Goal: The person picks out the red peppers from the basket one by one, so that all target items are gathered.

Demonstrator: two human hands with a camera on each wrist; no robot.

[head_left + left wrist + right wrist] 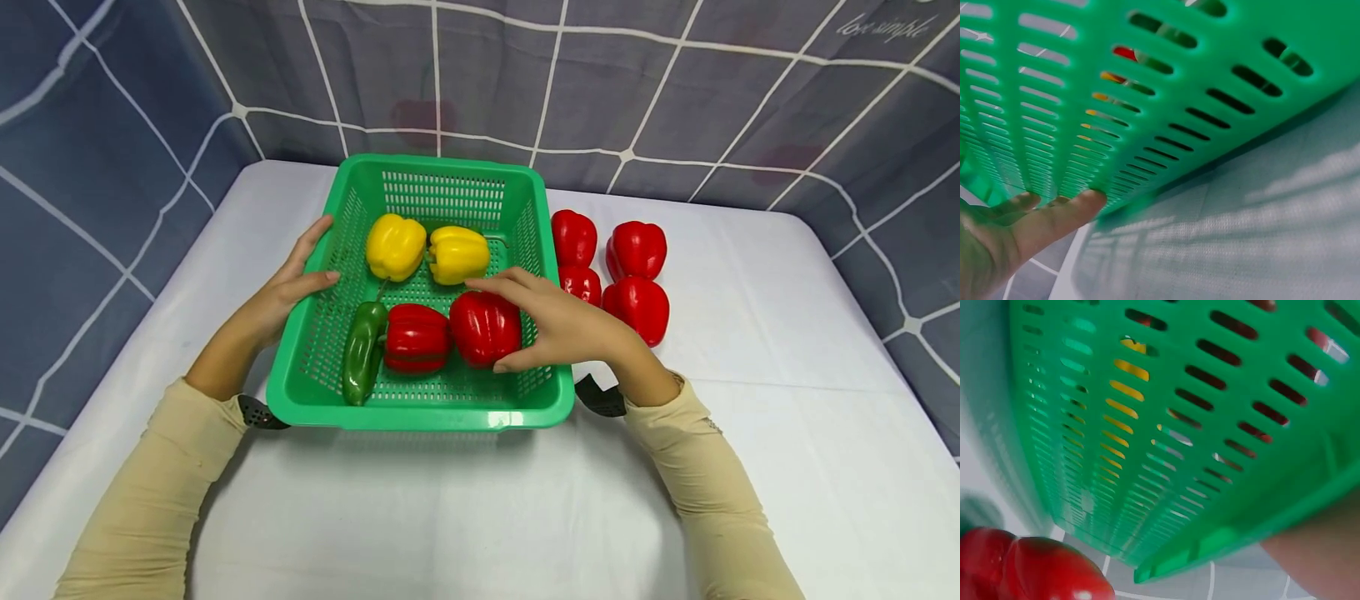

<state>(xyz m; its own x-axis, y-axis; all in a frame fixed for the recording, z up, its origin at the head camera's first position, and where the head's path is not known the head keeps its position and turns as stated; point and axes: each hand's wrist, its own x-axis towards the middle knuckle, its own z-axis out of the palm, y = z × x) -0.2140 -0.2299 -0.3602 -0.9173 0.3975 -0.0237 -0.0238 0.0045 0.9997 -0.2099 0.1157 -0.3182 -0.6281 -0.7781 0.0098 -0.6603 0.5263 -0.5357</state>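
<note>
A green slotted basket [457, 417] stands on the white table. My left hand [281, 287] holds its left rim, thumb and a finger over the edge; in the left wrist view, fingers [1063, 219] lie against the outer wall. Reaching over the right rim, my right hand [562, 321] grips a red bell pepper [483, 329], fingers at its far side and thumb at its near side. Another red bell pepper [416, 339] lies beside it, then a long green pepper [363, 354] at the left. Behind are two yellow bell peppers, one on the left [395, 247] and one nearer the middle [459, 255].
Several red bell peppers [636, 310] are grouped on the table just right of the basket, two of them close to its wall. A grey curtain with white grid lines [495, 92] borders the back and sides of the table [780, 333].
</note>
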